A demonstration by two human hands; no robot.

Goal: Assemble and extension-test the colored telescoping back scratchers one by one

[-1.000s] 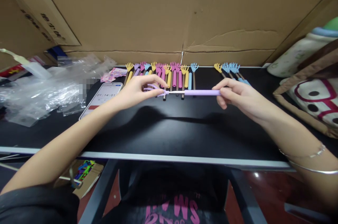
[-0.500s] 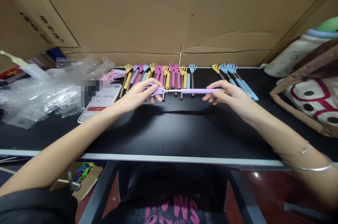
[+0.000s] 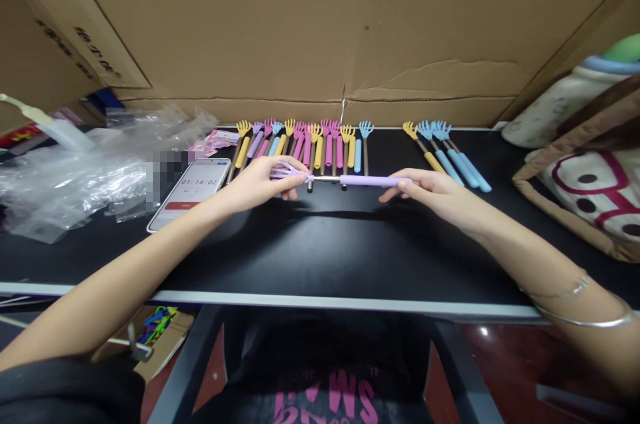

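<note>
My left hand [image 3: 260, 183] pinches the claw end of a purple back scratcher [image 3: 345, 179], fingers closed around the head. My right hand [image 3: 435, 192] grips the far end of its purple handle, fingers closed on it. The back scratcher lies level between both hands, crosswise in front of me, just above the black desk [image 3: 320, 244]; I cannot tell whether it touches the surface. A short length of bare metal rod shows between the claw and the handle. Behind it, along the back edge of the desk, a row of back scratchers [image 3: 305, 144] in yellow, pink, purple and blue lies side by side, claws toward the wall. A second, smaller group [image 3: 447, 151], one yellow and the rest blue, lies well apart to the right of that row. A phone [image 3: 193, 191] showing a timer lies face up near my left hand. Crumpled clear plastic bags [image 3: 75, 171] cover the left part of the desk. Large cardboard sheets [image 3: 320, 24] form the wall behind the desk. A fabric bag [image 3: 585, 197] rests on the right end of the desk. The desk has a pale front edge.
</note>
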